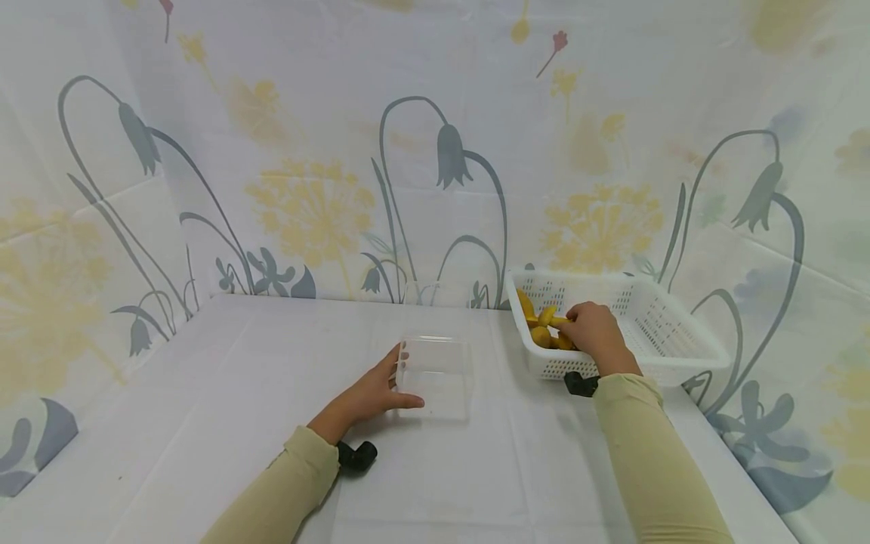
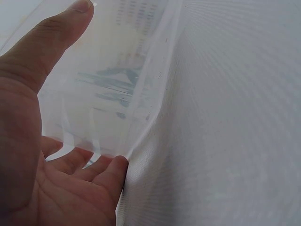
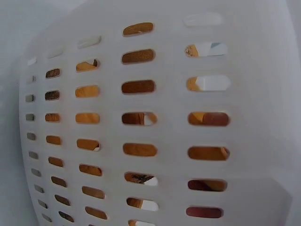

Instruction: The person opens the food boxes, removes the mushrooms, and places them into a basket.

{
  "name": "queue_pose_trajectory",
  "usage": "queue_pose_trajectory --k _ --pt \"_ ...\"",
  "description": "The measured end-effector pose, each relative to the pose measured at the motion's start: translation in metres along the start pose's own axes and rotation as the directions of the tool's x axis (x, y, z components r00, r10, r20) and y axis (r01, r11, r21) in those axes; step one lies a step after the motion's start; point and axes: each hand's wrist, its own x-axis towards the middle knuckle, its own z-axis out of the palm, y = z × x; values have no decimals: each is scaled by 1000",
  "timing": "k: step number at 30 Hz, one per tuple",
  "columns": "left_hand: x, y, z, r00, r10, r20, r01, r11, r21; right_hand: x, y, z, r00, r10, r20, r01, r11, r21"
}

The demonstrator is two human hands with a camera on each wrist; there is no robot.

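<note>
In the head view, a clear plastic box (image 1: 442,385) stands on the white table in front of me. My left hand (image 1: 374,393) holds it at the left side, thumb along the front and fingers round the left wall; the left wrist view shows the fingertips (image 2: 120,165) against it low down. To the right, my right hand (image 1: 596,332) reaches into a white slotted basket (image 1: 632,291) and pinches a yellow piece with a rounded head and narrow stalk (image 1: 547,316). More yellow pieces (image 1: 541,337) lie beside it. In the right wrist view the basket wall (image 3: 171,103) hides this hand.
The basket's pierced wall rises between the box and the yellow pieces. Behind the table (image 1: 204,393) hangs a flower-printed cloth (image 1: 340,136), which also runs along both sides. A faint clear outline shows at the table's back edge behind the box.
</note>
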Motion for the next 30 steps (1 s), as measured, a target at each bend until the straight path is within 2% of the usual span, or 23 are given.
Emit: queue_pose_trajectory --k 8,14,26,30 --pt "1 1 0 1000 5 5 -5 1000 -4 -6 -4 -6 999 39 -24 -40 999 -4" --pt "2 1 1 1000 1 11 -1 1000 11 -11 -9 -9 999 34 -28 -34 999 -6" --pt "-1 4 -2 1000 -22 -10 22 998 62 -26 -34 -14 997 -62 -55 62 998 1" --pt "-4 7 -5 999 -44 -10 45 997 60 -32 -45 -17 989 -127 -76 126 992 -10"
